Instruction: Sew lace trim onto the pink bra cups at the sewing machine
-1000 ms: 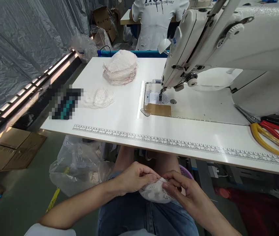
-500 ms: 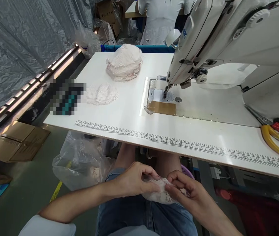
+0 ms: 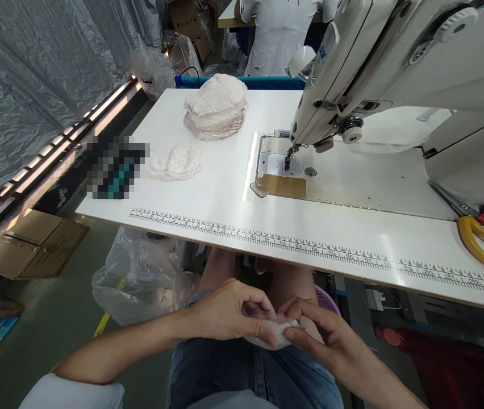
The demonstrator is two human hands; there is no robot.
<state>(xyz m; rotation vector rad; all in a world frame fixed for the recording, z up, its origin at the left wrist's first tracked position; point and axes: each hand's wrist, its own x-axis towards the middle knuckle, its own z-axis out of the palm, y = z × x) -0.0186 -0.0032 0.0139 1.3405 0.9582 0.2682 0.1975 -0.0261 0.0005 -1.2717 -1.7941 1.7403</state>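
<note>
Over my lap, a small white lace fabric piece [image 3: 276,329] is held between both hands, bunched and partly covered by my fingers. My left hand [image 3: 242,313] pinches its left side, thumb in front and fingers behind. On the other side, my right hand [image 3: 314,328] is closed on its right edge with thumb and forefinger. Above them on the table lies a single flat piece of white lace [image 3: 178,162]. Behind it rises a stack of pale lace pieces [image 3: 216,108] with loose threads at the edges.
A white sewing machine [image 3: 353,119] stands on the right of the table [image 3: 225,193], which has a printed ruler along its front edge. Yellow-handled scissors [image 3: 467,238] lie far right. Clear plastic bags [image 3: 135,278] and a cardboard box [image 3: 33,244] sit at floor left. A person [image 3: 280,40] sits beyond.
The lace piece has been turned and gathered smaller between my fingers, so less of its patterned edge shows on the right. Both hands still grip it over my lap.
</note>
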